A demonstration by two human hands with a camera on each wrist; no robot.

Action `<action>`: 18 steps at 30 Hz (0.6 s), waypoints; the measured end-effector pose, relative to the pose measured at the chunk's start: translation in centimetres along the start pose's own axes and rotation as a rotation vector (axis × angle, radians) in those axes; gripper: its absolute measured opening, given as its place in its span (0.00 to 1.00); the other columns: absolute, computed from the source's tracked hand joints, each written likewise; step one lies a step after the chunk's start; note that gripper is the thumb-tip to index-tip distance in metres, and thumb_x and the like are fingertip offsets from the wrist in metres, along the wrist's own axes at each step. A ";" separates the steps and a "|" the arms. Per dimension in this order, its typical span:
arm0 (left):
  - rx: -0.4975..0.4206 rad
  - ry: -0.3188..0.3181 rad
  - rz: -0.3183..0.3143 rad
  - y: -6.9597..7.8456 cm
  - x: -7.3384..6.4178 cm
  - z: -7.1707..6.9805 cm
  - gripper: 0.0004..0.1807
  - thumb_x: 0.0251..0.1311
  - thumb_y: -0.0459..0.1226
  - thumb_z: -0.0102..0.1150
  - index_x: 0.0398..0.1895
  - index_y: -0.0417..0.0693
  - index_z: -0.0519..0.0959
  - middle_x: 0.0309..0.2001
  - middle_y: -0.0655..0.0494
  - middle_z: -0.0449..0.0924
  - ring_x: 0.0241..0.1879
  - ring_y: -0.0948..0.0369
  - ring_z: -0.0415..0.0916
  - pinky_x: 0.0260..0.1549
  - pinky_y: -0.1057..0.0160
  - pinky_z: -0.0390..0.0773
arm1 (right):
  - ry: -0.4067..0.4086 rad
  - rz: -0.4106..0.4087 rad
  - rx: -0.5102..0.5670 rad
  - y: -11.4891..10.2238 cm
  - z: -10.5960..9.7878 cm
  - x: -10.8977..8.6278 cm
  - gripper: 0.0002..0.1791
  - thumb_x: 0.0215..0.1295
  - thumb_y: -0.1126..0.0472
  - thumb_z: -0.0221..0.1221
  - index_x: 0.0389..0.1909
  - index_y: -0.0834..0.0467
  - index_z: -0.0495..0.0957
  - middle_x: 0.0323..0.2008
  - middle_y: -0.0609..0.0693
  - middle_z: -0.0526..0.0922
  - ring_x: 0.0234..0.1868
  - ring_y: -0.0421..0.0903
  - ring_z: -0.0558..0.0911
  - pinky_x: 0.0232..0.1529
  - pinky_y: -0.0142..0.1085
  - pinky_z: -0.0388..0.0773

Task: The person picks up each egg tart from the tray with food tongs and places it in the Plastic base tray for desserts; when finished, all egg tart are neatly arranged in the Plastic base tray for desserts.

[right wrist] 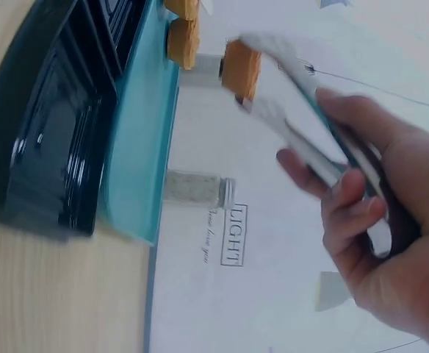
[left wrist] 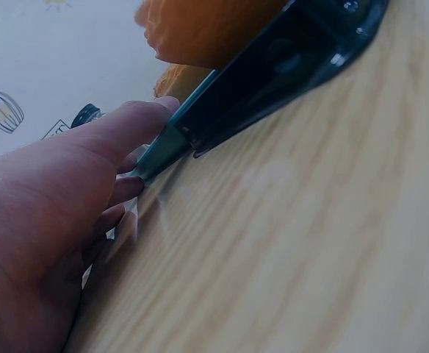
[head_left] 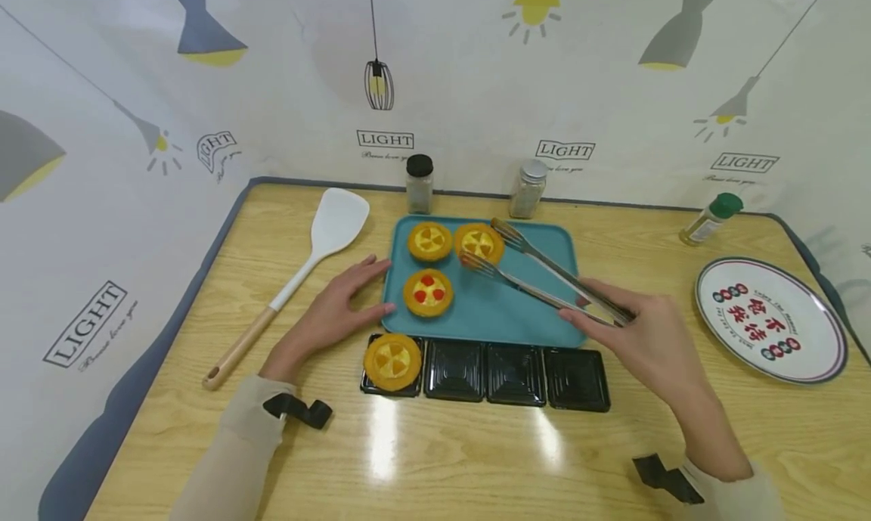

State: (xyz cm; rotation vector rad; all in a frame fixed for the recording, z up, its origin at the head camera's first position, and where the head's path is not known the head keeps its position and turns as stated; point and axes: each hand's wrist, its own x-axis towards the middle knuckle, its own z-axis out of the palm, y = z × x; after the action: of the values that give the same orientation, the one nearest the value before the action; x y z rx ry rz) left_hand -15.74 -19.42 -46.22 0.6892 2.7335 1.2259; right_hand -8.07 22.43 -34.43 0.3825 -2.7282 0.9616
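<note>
My right hand [head_left: 656, 339] grips metal tongs [head_left: 544, 260]. Between the tong tips is a tart with orange wedges [right wrist: 241, 70], raised above the blue tray [head_left: 490, 309] in the right wrist view. Two more tarts lie at the tray's left: one with orange wedges [head_left: 430, 242], one with red pieces [head_left: 428, 293]. My left hand [head_left: 333, 309] touches the tray's left edge, thumb and fingers spread along it. Near its thumb, another wedge-topped tart [head_left: 392, 362] sits in the leftmost compartment of the black dish [head_left: 454, 371]; the other compartments hold nothing.
Left of the tray lies a white spatula [head_left: 333, 222] with a wooden handle. Behind it stand a black-capped jar [head_left: 420, 184] and a silver-capped jar [head_left: 528, 190]. At the right are a green-capped bottle [head_left: 711, 218] and a printed white plate [head_left: 816, 309]. A patterned cloth backs the table.
</note>
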 end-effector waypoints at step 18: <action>0.007 -0.006 -0.005 0.0 0.0 -0.1 0.41 0.60 0.58 0.63 0.75 0.64 0.61 0.75 0.55 0.53 0.74 0.56 0.47 0.69 0.43 0.50 | -0.279 -0.229 0.127 1.4 -0.3 -5.8 0.25 0.52 0.56 0.74 0.54 0.48 0.83 0.33 0.30 0.84 0.15 0.23 0.53 0.11 0.20 0.53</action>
State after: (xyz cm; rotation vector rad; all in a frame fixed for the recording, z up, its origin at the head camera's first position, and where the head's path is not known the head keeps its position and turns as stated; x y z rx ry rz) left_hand -15.77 -19.47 -46.20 0.6845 2.7344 1.2120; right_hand -3.04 24.68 -36.66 0.8940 -2.7855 1.0914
